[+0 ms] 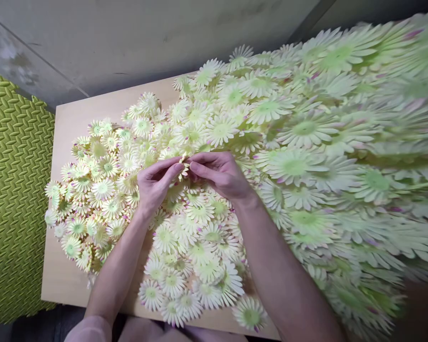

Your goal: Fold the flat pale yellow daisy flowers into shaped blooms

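Both hands meet over the middle of a heap of pale yellow-green artificial daisy heads (199, 223). My left hand (154, 183) pinches thumb and fingers on one small flower piece (184, 167). My right hand (223, 173) comes in from the right, its fingers pressed together on the same piece. Most of that piece is hidden by the fingertips. Smaller flower heads (100, 185) lie to the left of my hands. Larger ones (306, 161) pile up to the right.
The flowers cover a light wooden board (71, 118). A green textured foam mat (14, 190) lies left of the board. Grey concrete floor (128, 38) runs beyond the far edge. The big flower pile at the right rises close to the camera and looks blurred.
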Available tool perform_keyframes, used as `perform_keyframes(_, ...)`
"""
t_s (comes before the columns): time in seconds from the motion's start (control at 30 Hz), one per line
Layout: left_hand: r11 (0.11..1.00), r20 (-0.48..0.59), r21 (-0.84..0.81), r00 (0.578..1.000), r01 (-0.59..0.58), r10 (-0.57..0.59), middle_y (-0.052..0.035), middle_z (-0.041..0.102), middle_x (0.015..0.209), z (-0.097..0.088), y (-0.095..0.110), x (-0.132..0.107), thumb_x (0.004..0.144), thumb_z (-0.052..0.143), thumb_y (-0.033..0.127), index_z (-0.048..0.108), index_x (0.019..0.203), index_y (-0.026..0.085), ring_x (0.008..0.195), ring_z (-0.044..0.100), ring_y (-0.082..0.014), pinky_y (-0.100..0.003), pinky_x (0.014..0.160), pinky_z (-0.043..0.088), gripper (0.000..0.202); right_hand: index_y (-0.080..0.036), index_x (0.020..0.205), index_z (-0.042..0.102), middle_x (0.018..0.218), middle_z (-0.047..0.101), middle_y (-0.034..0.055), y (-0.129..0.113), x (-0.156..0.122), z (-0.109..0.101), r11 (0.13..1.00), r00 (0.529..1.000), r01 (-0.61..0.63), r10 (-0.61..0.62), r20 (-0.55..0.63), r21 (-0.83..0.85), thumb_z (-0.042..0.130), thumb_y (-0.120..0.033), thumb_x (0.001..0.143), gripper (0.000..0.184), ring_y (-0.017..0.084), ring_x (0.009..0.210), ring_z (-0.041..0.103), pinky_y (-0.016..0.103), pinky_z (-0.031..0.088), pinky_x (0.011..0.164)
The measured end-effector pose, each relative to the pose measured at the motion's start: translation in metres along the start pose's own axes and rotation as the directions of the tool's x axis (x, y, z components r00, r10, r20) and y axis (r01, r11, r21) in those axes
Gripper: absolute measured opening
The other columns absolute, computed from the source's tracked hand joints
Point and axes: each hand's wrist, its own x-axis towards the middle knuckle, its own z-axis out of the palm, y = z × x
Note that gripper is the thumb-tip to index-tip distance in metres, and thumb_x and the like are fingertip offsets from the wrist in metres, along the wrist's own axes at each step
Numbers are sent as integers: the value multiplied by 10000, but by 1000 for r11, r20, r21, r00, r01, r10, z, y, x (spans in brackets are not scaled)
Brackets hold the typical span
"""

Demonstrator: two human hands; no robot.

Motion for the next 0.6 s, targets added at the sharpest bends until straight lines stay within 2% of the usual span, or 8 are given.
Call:
perform_keyframes(0.37, 998, -9, -10, 998, 55, -55, -33, 799, 925, 0, -1, 0, 740, 807, 288, 799, 897, 264, 837, 758, -164, -299, 777, 642, 159, -253, 889, 798, 740, 747, -7, 0, 1, 1, 999, 1000, 2, -1, -21, 37, 784, -326, 795, 120, 110, 636, 687, 203, 574, 546)
perform_keyframes(0.6, 997, -30, -18, 996, 80, -80, -30, 799, 877, 0, -3, -1, 739, 806, 307, 800, 892, 272, 742, 749, -140, -248, 650, 626, 157, -238, 868, 794, 726, 730, -4, 0, 1, 1, 998, 999, -31, 33, -21, 63, 783, -334, 790, 124, 111, 615, 673, 205, 564, 520)
